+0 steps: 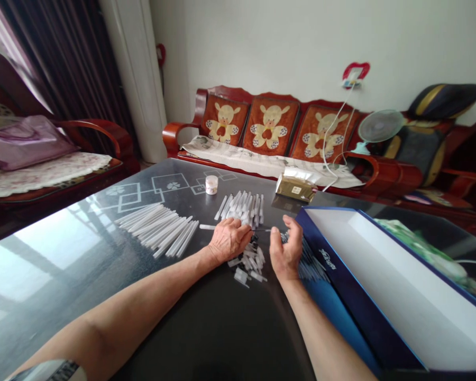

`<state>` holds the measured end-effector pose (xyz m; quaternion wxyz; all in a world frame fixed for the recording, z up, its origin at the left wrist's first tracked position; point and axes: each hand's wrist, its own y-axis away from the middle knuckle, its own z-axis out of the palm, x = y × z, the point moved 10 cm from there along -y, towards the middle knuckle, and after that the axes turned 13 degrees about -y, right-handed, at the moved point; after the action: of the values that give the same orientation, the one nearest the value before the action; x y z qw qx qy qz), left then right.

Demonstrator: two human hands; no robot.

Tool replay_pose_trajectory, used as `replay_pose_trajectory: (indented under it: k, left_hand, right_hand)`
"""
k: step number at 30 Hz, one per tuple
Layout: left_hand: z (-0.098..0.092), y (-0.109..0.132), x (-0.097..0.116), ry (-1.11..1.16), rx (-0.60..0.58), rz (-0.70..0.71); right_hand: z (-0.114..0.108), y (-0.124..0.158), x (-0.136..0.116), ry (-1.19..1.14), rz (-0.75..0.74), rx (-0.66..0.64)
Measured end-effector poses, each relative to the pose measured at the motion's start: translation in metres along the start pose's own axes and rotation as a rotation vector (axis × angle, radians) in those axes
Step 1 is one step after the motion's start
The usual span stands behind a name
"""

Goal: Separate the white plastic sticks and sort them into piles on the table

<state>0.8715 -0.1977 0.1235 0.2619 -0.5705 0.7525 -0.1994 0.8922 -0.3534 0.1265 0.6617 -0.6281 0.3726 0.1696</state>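
Note:
My left hand (230,239) is closed around a slim white pen barrel (207,227), whose end sticks out to the left. From the other side of that hand a thin dark refill (262,230) runs rightward. Its far end meets the thumb of my right hand (286,248), which has thumb and forefinger apart. Below my left hand lie small translucent pen caps (255,260) in a loose heap, with some black bits among them. Just beyond the hand is a bunch of white pens or barrels (241,203). Dark thin refills (312,260) lie beside my right hand, partly hidden by it.
Many white barrels (158,227) lie in a pile at left on the dark glossy table (83,296). A small white tub (211,185) and a tissue pack (296,188) stand farther back. A long blue box (404,286) with white inside takes up the right side.

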Motion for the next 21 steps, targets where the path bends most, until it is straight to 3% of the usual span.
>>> replay_pose_trajectory:
  k: [3,5,8,16,21]
  left_hand:
    - [-0.001,0.0,0.002,0.002,0.026,0.017]
    - [-0.001,0.001,0.002,0.003,0.046,0.027]
    - [-0.002,0.001,0.005,-0.001,0.074,0.051]
    - [-0.003,0.0,0.008,0.005,0.076,0.073]
    - [-0.002,-0.002,0.003,0.006,0.028,0.043]
  right_hand:
    - [0.032,0.013,-0.032,0.208,-0.245,-0.282]
    - [0.047,0.022,-0.034,0.327,-0.27,-0.412]
    - [0.052,0.026,-0.03,0.42,-0.265,-0.486]
    - [0.047,0.015,-0.031,0.514,-0.28,-0.578]
    - [0.016,-0.003,-0.01,0.767,-0.173,-0.644]
